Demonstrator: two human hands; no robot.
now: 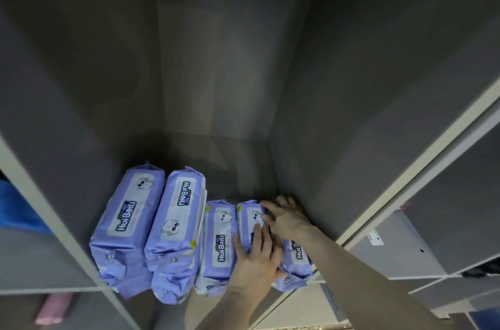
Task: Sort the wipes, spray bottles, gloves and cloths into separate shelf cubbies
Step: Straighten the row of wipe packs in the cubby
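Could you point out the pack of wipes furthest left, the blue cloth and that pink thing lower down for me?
Leftmost wipes pack (127, 224): head view, on the white label on its top face.
Blue cloth (19, 208): head view, on its folded middle, in the cubby to the left.
Pink thing (52, 308): head view, on its middle, in the lower-left cubby.

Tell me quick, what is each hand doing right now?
Left hand: fingers curled over a purple wipes pack, gripping it.
Right hand: fingers spread flat, pressing the same pack, not gripping.
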